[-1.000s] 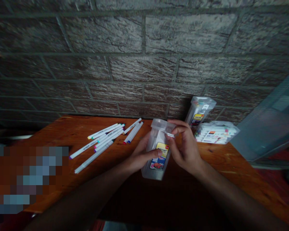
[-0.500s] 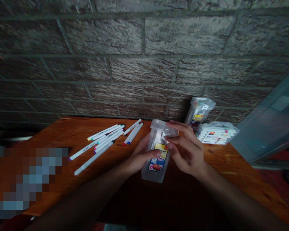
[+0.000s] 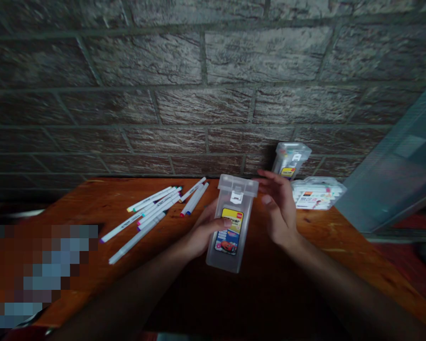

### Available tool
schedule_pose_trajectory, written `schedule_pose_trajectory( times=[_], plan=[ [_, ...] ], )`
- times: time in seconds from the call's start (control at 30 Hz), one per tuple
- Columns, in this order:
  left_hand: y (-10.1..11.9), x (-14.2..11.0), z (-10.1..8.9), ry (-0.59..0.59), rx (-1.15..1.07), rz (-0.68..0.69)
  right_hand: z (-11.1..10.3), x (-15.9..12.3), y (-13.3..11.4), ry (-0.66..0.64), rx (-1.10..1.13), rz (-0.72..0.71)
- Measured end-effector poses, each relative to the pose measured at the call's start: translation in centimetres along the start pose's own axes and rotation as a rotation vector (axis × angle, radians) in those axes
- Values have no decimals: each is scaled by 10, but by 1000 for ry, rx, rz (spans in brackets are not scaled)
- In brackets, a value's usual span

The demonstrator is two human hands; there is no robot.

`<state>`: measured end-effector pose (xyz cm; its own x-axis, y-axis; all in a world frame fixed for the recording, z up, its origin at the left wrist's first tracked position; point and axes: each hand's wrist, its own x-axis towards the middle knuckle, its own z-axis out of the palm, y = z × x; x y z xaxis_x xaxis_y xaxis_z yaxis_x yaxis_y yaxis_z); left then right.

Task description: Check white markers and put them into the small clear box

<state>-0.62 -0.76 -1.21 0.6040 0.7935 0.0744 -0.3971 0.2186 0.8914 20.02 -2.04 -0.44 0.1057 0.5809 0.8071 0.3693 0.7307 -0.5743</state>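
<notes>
Over the table's (image 3: 341,246) middle, left hand (image 3: 203,237) grips the clear case (image 3: 247,208), thumb across its label (image 3: 227,244), likely for steadiness. Right hand (image 3: 282,215) beside it: fingers parted, apparently unloaded. Table's left: loose markers (image 3: 159,208). Table's back right: marker set (image 3: 317,195), second case (image 3: 289,158) upright, probably parked out of the way.

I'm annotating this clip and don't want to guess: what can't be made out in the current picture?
All in the head view:
Left hand: fingertips, behind the clear box it holds.
Rear box: lower part, behind the right hand.
White markers: barrel print, too small to read.
Table: lower left, masked by pixel blocks.
Translucent panel: cut off by the right edge.
</notes>
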Motion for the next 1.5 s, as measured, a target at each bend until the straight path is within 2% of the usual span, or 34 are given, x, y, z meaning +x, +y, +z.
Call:
schedule_pose_trajectory(
  times=[0.17, 0.47, 0.8, 1.3, 1.5],
  plan=[
    [-2, 0, -3, -21, 28, 4, 0, -1, 1, -37, 47, 60],
    [-3, 0, -3, -124, 49, 4, 0, 1, -9, -81, -16, 29],
    [-4, 0, -8, -209, 82, 18, -5, 3, -8, -136, 0, 16],
    [-2, -1, -8, -261, 98, -1, -5, 4, -14, -101, -14, -39],
    [-2, -2, -8, -231, 88, 8, -5, 4, -16, -96, -25, -87]
  ],
)
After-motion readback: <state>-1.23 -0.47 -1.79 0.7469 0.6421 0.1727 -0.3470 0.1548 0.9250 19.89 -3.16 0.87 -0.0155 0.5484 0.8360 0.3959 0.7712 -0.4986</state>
